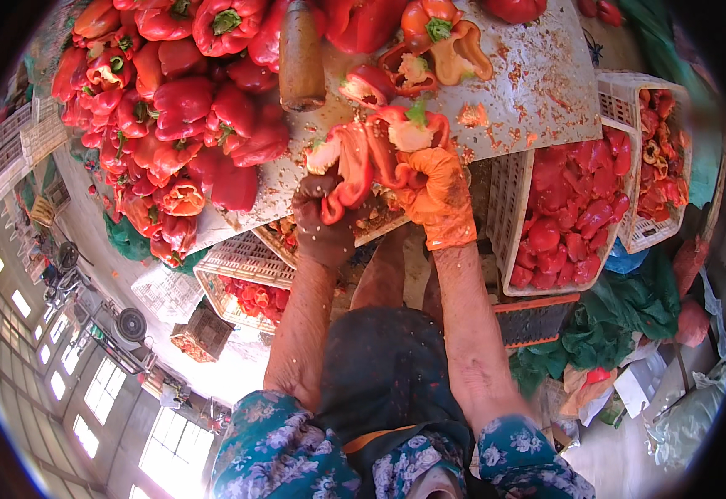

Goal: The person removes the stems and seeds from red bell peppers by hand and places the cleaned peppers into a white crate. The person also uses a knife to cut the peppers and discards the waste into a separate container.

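Note:
My left hand (325,215), in a dark, soiled glove, grips one half of a split red bell pepper (355,165), its pale seeded core showing. My right hand (441,196), in an orange rubber glove, holds the other half (414,132), which carries a green stem and a seed core. The halves are side by side, close together; whether they are still joined I cannot tell. Both hands are at the near edge of a metal-topped table (543,75) strewn with seeds and scraps. Just beyond them lie cut pepper pieces (369,86).
Whole red peppers (182,106) are heaped at the left. A brown cylindrical object (302,59) stands beside them. At the right, plastic crates hold red pepper pieces (571,206) and pepper scraps (656,156). Another crate (244,268) sits below the table, near my left forearm.

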{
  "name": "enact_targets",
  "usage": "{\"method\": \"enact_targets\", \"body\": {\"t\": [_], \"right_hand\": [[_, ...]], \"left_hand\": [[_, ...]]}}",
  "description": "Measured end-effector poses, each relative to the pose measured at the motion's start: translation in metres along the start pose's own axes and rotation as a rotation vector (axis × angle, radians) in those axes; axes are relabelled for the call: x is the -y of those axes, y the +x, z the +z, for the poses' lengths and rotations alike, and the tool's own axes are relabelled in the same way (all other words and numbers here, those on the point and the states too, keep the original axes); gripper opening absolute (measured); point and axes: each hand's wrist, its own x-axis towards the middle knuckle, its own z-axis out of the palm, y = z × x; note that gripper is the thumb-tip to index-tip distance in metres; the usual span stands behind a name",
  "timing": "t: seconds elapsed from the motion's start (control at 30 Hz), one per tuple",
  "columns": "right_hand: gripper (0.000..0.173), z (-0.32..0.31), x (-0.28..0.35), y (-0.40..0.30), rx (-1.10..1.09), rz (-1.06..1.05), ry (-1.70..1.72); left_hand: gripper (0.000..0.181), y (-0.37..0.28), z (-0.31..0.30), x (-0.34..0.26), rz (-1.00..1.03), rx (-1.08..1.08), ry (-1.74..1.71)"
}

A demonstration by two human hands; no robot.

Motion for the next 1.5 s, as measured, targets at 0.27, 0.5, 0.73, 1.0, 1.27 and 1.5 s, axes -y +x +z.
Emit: {"method": "enact_targets", "body": {"t": [0.27, 0.5, 0.73, 1.0, 1.27, 1.5], "right_hand": [[0.037, -0.039, 0.017, 0.034, 0.364, -0.521, -0.945], [0.043, -0.058, 0.094, 0.047, 0.416, 0.053, -0.87], [0.05, -0.034, 0.04, 0.037, 0.05, -1.065, -1.495], [0.058, -0.024, 0.014, -0.025, 0.482, -0.631, -1.376], [0.047, -0.016, 0.0, -0.036, 0.305, -0.473, -1.41], [0.031, -0.064, -0.026, -0.005, 0.255, -0.406, -1.282]], "left_hand": [[0.036, -0.027, -0.014, -0.02, 0.53, 0.147, 1.266], [0.056, -0.019, -0.047, -0.102, -0.158, 0.029, 0.286], [0.059, -0.008, -0.007, -0.071, -0.182, -0.037, 0.256], [0.049, -0.003, 0.021, -0.044, -0.204, 0.299, 0.751], [0.008, -0.004, 0.029, -0.048, -0.177, 0.466, 1.029], [0.012, -0.008, 0.014, -0.046, 0.149, 0.709, 1.246]]}}
